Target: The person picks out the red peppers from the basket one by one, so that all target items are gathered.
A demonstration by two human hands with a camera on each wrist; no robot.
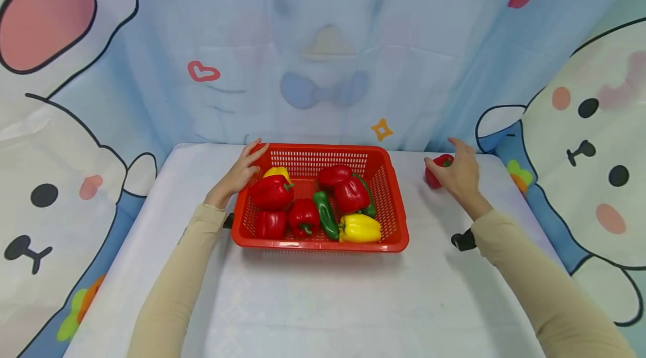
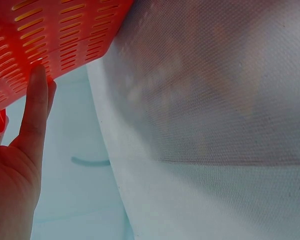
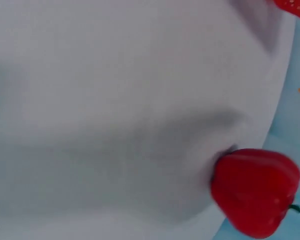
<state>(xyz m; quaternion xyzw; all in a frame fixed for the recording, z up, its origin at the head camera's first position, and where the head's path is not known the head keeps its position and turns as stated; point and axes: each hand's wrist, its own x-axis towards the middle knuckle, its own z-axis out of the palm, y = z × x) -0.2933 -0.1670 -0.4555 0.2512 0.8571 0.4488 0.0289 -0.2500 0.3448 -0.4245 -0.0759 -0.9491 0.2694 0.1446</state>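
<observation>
My left hand (image 1: 238, 175) is at the back left corner of a red plastic basket (image 1: 318, 244), its fingers fairly straight against the rim. The left wrist view shows a straight finger (image 2: 36, 100) touching the slotted outer wall. Red bell peppers (image 1: 272, 192), yellow bell peppers (image 1: 360, 228) and green peppers (image 1: 326, 216) lie inside the basket. Toward the table's back right, my right hand (image 1: 463, 173) hovers over a single red bell pepper (image 1: 432, 179), thumb and fingers spread apart. That pepper (image 3: 255, 190) shows in the right wrist view with no fingers visible on it.
A white cloth covers the table (image 1: 323, 302). Behind it hangs a blue patterned curtain (image 1: 323, 116), with cartoon bear panels at both sides. Dark wrist-camera mounts (image 1: 463, 241) stick out from the wrists.
</observation>
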